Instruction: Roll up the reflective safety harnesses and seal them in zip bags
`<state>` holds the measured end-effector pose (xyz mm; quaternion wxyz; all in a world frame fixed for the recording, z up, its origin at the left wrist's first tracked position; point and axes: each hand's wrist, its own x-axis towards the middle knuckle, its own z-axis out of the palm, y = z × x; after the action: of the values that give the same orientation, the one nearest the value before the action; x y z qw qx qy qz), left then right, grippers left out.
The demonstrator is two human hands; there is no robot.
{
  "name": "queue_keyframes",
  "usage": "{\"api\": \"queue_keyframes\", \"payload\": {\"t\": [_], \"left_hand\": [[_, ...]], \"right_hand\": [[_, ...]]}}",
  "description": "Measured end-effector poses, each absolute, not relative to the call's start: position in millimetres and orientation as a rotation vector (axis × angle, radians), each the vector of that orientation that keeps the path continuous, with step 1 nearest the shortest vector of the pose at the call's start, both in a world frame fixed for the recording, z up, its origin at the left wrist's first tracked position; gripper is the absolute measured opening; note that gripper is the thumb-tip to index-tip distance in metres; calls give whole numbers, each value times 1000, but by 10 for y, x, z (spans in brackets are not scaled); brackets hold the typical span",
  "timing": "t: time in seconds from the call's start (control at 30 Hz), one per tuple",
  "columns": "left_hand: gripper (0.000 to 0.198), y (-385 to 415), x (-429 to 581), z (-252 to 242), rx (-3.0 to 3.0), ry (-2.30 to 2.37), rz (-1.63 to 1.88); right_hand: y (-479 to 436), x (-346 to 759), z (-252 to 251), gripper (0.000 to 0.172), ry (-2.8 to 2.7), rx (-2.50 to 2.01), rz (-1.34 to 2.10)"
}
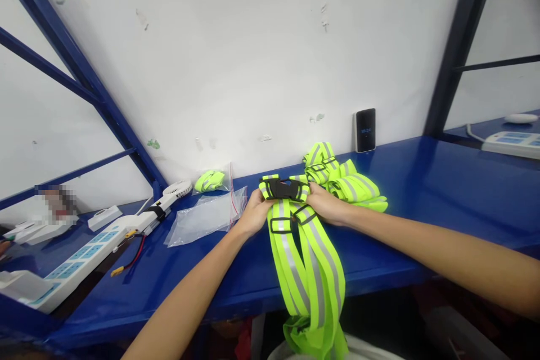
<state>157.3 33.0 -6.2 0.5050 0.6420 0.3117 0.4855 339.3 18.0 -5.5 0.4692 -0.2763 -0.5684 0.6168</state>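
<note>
On the upright dark-screened device (365, 140), small blue characters (365, 130) show, too blurred to read.

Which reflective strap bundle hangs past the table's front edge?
The strap set held in the left hand and right hand; the bagged bundle and the pile beyond the right hand lie on the table.

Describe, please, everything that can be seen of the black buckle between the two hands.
The black buckle looks like plastic, slightly shiny. Its two halves appear joined. It lies roughly level, seen against the blue table, with yellow-green, grey-striped straps at both ends. The left hand and right hand grip beside it; whether fingers touch it is hidden.
</note>
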Motion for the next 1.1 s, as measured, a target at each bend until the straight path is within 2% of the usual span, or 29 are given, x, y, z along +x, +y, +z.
{"api": "queue_keyframes", "payload": {"t": [0.27,0.47,0.53,0.7,1.1], "left_hand": [[27,357,1593,-92,1719,828,1240],[27,301,1639,-51,1848,857,1310],[28,280,1657,-53,1815,865,1317],[27,293,1662,-92,1829,959,1332],[30,337,1650,-131,1816,1050,1238]], "right_hand": [[203,3439,-3,25,-1586,-806,1104],[215,3417,-29,19,-1540,-876,956],[227,3411,-34,23,-1544,-879,897],[262,3405,-58,45,-1541,-919,646],[247,3379,-116,44,-1579,-957,602]]}}
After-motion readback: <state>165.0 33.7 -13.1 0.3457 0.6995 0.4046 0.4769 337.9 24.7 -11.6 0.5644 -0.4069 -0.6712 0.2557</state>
